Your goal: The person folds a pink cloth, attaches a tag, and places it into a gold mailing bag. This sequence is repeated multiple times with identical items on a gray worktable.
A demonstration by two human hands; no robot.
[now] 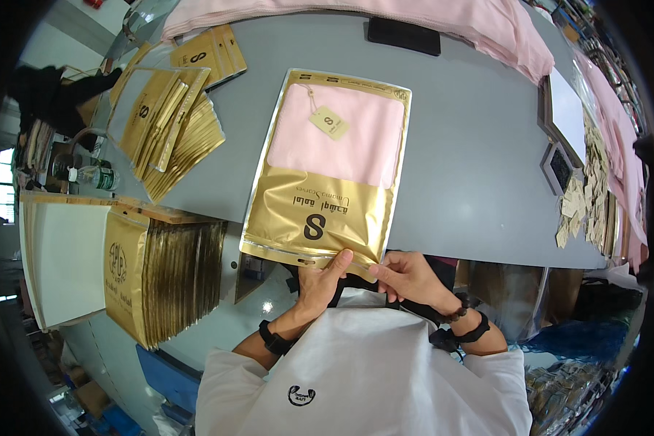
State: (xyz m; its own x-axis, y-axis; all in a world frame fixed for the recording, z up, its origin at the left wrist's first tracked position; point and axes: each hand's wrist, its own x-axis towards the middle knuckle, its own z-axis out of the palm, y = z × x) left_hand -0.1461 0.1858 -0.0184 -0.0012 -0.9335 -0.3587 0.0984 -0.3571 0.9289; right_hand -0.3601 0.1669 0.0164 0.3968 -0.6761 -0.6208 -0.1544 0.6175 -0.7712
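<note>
A gold plastic zip pouch [332, 218] with a window lies over the near edge of the grey table [468, 163], its closure end towards me. Folded pink fabric [359, 125] shows through the window, with a small cream hang tag [329, 122] on a cord. My left hand [324, 280] grips the middle of the closure edge, thumb on top and fingers beneath. At the near right corner, my right hand [409, 278] pinches the same edge between thumb and fingers.
Gold pouches [180, 141] are piled at the left, near a plastic bottle [101, 177]. More stand in a box [65, 261] below. Pink fabric [332, 6] and a black phone-like slab [403, 36] lie at the far side. Many cream tags [572, 207] are at the right.
</note>
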